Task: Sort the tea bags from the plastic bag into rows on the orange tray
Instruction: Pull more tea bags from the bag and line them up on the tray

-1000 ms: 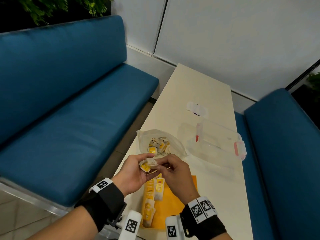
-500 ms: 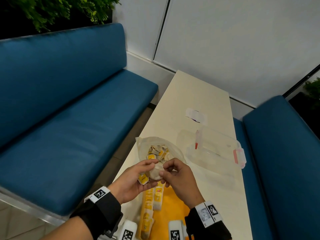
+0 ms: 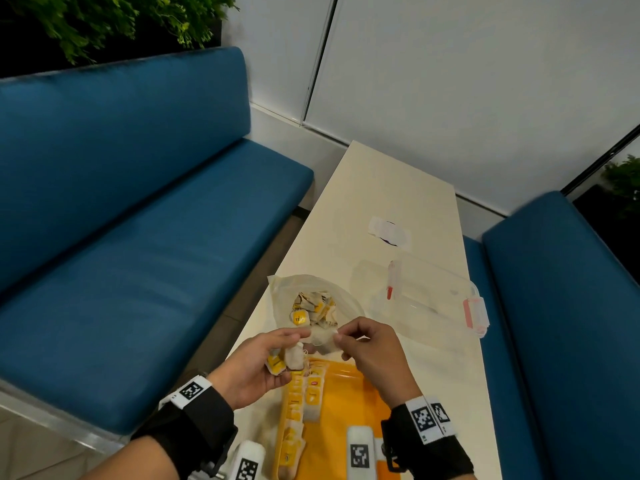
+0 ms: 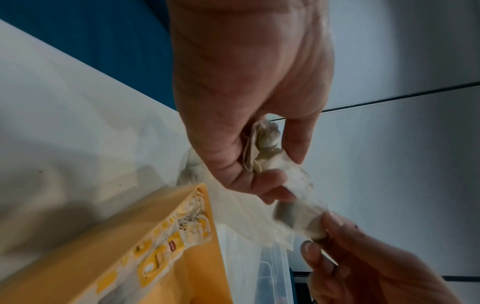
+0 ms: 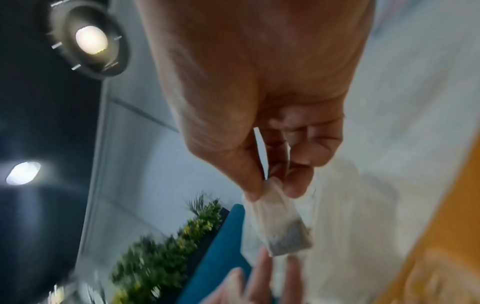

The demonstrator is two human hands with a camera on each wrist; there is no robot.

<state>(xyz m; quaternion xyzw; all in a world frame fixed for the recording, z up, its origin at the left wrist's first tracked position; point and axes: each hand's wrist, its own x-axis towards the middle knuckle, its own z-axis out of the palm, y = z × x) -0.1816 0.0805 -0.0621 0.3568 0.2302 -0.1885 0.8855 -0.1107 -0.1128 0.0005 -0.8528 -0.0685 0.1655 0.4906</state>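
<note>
Papery tea bag (image 3: 320, 339) pinched by both hands — left hand (image 3: 258, 367) clutching more, tray (image 3: 349, 410) half-hidden.

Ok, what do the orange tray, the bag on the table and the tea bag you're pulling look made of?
Orange tray: probably matte plastic; flat, even colour with a raised rim in the left wrist view.
Plastic bag: thin clear film; crinkled, contents show through.
Tea bag, pinched by the right hand: translucent filter paper or mesh; dark tea shows inside.
</note>
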